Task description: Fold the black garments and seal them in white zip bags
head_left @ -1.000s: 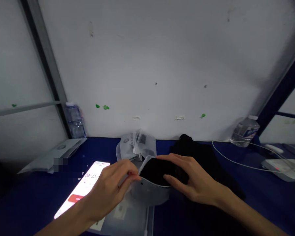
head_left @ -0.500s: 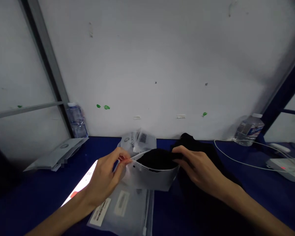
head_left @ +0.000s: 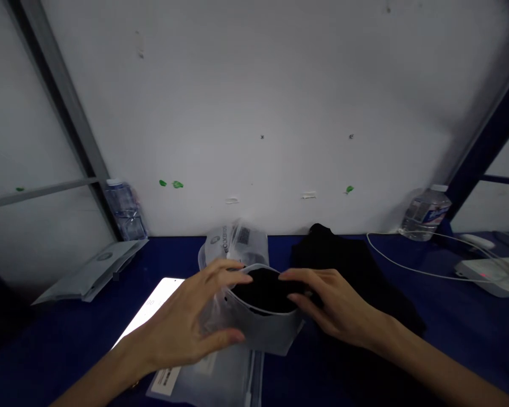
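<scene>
A frosted plastic zip bag (head_left: 265, 330) stands with its mouth gaping toward me, and black fabric (head_left: 265, 291) fills the inside. My left hand (head_left: 190, 316) is at the bag's left side, thumb and fingers spread apart, with the fingertips by the rim. At the right end of the mouth, my right hand (head_left: 335, 302) has its thumb and fingers bent around the rim; the exact contact is hidden. Under the raised bag lies a flat frosted zip bag (head_left: 220, 379) with a label. A black garment (head_left: 343, 260) is spread on the table beneath my right forearm.
Behind the raised bag sits another packaged bag (head_left: 237, 240). A lit phone (head_left: 152, 305) lies left, near stacked flat packages (head_left: 97, 268). Bottles stand at the left (head_left: 127, 212) and right (head_left: 426, 215). A white cable (head_left: 407, 268) runs to a white box (head_left: 492, 277) on the blue table (head_left: 68, 339).
My left hand has let go of the bag's left corner and spread its fingers. The bag's mouth has become rounder and wider. My right hand has shifted slightly left.
</scene>
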`<state>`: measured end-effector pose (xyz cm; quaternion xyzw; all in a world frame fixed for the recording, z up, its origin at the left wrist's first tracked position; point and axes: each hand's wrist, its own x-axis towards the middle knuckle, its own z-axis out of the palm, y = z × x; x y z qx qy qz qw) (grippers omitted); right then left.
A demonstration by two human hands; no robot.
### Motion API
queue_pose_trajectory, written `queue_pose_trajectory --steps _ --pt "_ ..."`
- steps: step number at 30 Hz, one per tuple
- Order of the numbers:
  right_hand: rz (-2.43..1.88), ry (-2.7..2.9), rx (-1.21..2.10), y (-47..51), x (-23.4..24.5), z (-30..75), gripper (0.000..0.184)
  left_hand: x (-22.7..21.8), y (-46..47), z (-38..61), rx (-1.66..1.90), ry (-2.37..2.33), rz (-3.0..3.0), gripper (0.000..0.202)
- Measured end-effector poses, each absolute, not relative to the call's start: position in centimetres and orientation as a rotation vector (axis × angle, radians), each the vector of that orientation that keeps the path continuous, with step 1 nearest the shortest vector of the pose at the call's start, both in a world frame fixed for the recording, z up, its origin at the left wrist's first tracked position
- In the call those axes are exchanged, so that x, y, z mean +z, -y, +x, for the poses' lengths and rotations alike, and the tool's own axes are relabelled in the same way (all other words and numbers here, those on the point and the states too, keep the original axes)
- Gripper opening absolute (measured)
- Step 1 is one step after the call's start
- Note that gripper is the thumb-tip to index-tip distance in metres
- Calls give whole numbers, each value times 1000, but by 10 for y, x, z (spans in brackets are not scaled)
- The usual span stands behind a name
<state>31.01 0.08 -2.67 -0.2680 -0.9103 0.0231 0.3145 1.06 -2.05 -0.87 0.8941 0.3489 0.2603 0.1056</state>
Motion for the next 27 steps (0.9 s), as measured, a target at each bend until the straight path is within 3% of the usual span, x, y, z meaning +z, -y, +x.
queue_pose_trajectory --steps 2,6,11,21,24,27 --pt "-620 2465 -18 -1 -27 312 31 -8 22 10 653 -947 2736 60" --pt "-587 2513 -99 1 -28 310 57 -8 25 12 607 -915 2760 43" --pt "-586 2507 -64 -2 -35 304 24 -9 26 20 649 -1030 2658 14" --pt "-546 2517 -167 -1 -37 298 24 -6 29 24 622 -1096 2568 14" --pt "-569 2492 -131 -1 -41 297 21 -7 27 23 639 -1094 2600 23" --pt "-587 2405 -43 -1 -48 297 34 -11 25 22 719 -1083 2589 39"
